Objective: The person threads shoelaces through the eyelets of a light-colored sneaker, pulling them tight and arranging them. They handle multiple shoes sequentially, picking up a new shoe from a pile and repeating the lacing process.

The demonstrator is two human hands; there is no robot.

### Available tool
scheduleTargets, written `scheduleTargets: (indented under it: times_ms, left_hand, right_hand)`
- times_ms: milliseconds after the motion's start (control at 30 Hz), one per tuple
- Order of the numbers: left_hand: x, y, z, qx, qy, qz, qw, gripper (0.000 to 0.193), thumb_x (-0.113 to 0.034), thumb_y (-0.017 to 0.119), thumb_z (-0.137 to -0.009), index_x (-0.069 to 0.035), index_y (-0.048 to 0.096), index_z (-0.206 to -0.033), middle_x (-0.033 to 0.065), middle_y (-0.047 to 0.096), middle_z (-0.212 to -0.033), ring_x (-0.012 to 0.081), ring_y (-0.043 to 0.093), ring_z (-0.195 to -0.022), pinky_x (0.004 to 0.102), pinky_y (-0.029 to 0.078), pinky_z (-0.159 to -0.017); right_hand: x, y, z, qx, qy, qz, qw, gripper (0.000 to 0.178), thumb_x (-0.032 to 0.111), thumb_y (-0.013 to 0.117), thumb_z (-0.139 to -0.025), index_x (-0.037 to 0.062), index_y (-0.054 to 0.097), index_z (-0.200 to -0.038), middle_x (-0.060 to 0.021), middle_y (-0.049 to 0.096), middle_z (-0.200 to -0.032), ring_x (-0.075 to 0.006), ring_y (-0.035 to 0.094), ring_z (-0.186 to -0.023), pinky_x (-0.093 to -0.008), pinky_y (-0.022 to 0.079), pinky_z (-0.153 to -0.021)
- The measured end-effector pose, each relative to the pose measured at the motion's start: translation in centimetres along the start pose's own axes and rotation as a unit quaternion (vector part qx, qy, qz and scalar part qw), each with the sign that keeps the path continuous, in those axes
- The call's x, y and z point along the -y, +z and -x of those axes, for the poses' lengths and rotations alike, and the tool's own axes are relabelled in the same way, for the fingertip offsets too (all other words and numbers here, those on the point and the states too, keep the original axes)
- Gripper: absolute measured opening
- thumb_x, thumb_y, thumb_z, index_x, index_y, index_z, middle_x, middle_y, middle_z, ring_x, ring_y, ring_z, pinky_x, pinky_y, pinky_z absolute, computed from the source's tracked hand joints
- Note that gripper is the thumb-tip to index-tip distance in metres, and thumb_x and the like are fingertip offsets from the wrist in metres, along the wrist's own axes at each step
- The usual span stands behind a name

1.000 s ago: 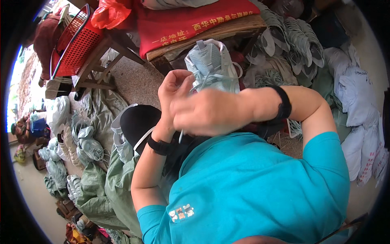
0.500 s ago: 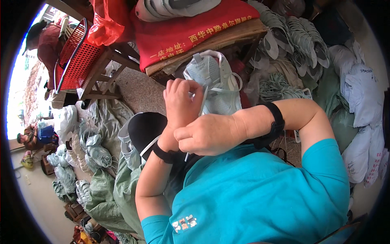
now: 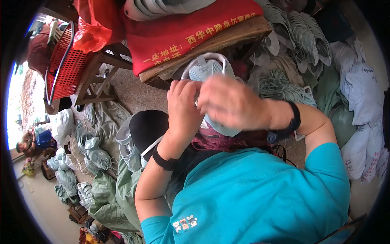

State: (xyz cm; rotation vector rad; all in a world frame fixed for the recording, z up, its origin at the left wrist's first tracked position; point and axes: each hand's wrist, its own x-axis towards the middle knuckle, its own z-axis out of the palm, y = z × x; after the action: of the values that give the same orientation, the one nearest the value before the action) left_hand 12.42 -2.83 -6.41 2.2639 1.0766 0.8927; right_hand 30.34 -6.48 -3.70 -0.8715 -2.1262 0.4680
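Observation:
A pale grey-blue shoe upper [image 3: 205, 70] with a padded collar and mesh lies before me, against the wooden bench's near edge. My left hand [image 3: 183, 106] has its fingers curled closed at the upper's left side. Right beside it, my right hand [image 3: 232, 101] lies across the upper and is smeared by motion; whatever its fingers hold cannot be made out. Both hands hide the middle of the upper. Its pale lower end [image 3: 222, 128] shows below my right hand, over dark red patterned cloth [image 3: 235, 140]. A white strip [image 3: 152, 146] shows beside my left wrist.
The wooden bench [image 3: 243, 35] carries a red cloth [image 3: 162, 38] and more uppers [image 3: 166, 9]. A red basket [image 3: 70, 63] and red plastic bag [image 3: 91, 30] are at left. Bundled uppers [image 3: 308, 36] and light cords [image 3: 284, 87] lie right; green sacks [image 3: 106, 195] lie lower left.
My right hand has moved up and right, from below my left hand onto the upper. The white lace stretched between the hands no longer shows. The upper's lower end and red cloth are now visible.

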Motion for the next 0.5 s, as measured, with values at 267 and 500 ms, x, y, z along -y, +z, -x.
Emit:
scheduleTargets:
  times_ms: [267,500]
  left_hand:
    - [-0.1,1.0,-0.5,-0.014,0.003,-0.048,0.999,0.033,0.001,0.07,-0.077,-0.01,0.062,-0.108,0.0003,0.064,-0.087,0.0222,0.057,-0.087,0.037,0.04,-0.083]
    - [0.3,1.3,-0.7,-0.01,0.02,-0.03,0.999,0.036,0.002,0.071,-0.075,-0.01,0.063,-0.108,0.0005,0.065,-0.088,0.0217,0.057,-0.087,0.0358,0.039,-0.083]
  right_hand:
    - [-3.8,-1.7,0.2,0.021,0.094,0.162,0.982,0.027,0.002,0.071,-0.069,0.0022,0.056,-0.091,-0.0163,0.054,-0.126,-0.0358,0.051,-0.12,-0.0442,0.044,-0.103]
    - [-5.4,-1.4,0.5,0.019,0.101,0.077,0.992,0.025,-0.005,0.072,-0.067,0.0058,0.055,-0.082,-0.0147,0.056,-0.128,-0.0357,0.048,-0.124,-0.0426,0.043,-0.101]
